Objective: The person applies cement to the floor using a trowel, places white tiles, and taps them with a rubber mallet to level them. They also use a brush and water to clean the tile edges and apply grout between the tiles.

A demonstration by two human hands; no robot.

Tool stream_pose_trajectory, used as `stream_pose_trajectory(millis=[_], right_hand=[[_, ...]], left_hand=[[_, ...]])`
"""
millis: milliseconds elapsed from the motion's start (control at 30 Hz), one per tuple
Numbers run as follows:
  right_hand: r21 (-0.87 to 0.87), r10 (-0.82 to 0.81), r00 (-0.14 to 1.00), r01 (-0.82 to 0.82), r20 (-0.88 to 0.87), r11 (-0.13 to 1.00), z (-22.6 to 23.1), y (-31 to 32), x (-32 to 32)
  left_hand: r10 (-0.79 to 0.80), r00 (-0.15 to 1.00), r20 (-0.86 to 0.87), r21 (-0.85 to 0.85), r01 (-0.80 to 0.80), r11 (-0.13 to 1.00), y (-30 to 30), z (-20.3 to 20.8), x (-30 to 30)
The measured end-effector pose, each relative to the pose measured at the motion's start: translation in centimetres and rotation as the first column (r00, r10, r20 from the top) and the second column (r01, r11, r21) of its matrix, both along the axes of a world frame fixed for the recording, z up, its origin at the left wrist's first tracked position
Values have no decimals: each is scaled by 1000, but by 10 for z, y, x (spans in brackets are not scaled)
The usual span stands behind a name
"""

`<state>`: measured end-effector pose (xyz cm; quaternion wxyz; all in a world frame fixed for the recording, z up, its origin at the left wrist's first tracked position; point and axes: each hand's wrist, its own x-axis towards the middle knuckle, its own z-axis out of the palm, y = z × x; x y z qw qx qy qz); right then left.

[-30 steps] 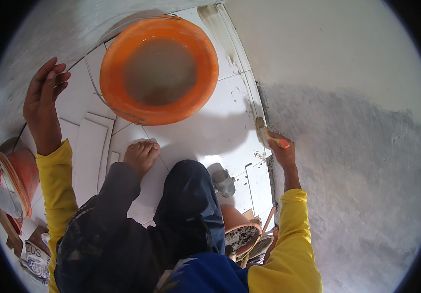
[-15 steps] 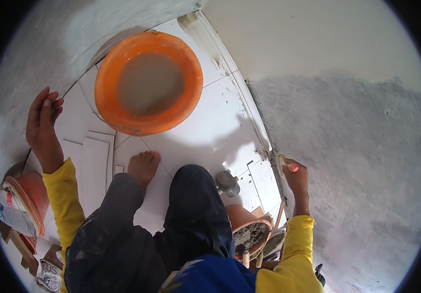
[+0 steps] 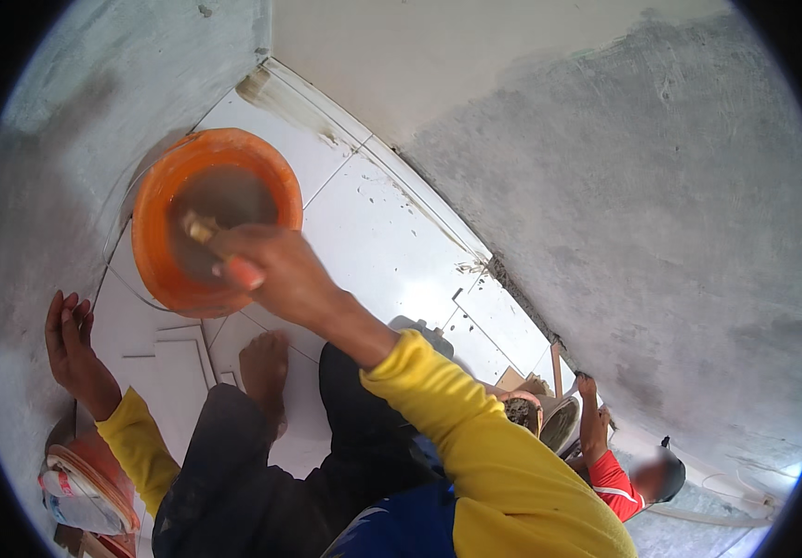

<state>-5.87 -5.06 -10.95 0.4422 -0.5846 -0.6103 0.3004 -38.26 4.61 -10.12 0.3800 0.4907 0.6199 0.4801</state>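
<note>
My right hand (image 3: pixel 275 270) is closed round the orange-red handle of a brush (image 3: pixel 201 228), blurred by motion. Its pale head is over or in the cloudy grey water of an orange bucket (image 3: pixel 152 244); which of the two I cannot tell. The bucket stands on white floor tiles by the corner, its wire bail hanging on the left side. At the left, my left hand (image 3: pixel 73 358) is raised near the wall, fingers loosely bent and apart, with nothing visible in it.
Loose white tiles (image 3: pixel 178 372) lie left of my bare foot. A mallet head (image 3: pixel 422 335) rests beyond my knee. At right, a mortar bucket (image 3: pixel 520 407) stands near the wall, where a person in a red sleeve (image 3: pixel 613 485) reaches in. Another bucket (image 3: pixel 103 465) is lower left.
My right hand has carried the brush from the wall's foot leftward to the orange bucket. The view has shifted right, bringing another person in. My left hand remains raised near the wall.
</note>
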Motion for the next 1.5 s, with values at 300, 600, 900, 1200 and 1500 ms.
stream_pose_trajectory(millis=[300, 600, 900, 1200, 1500], right_hand=[[92, -51, 992, 41, 117, 995, 12, 10, -16], [-127, -452, 825, 436, -339, 891, 40, -4, 54], [-188, -555, 710, 531, -433, 826, -66, 120, 163], [-259, -501, 560, 457, -660, 851, -146, 232, 101], [-237, -550, 564, 533, -616, 812, -136, 237, 116]], left_hand=[[-14, 999, 46, 29, 12, 1000, 10, -1, -13], [-7, 1000, 23, 45, 6, 999, -2, 11, -6], [40, 998, 47, 19, -41, 999, 0, 6, -26], [70, 998, 6, 36, -70, 997, 2, 14, -34], [2, 1000, 6, 12, -2, 1000, 5, 9, -31]])
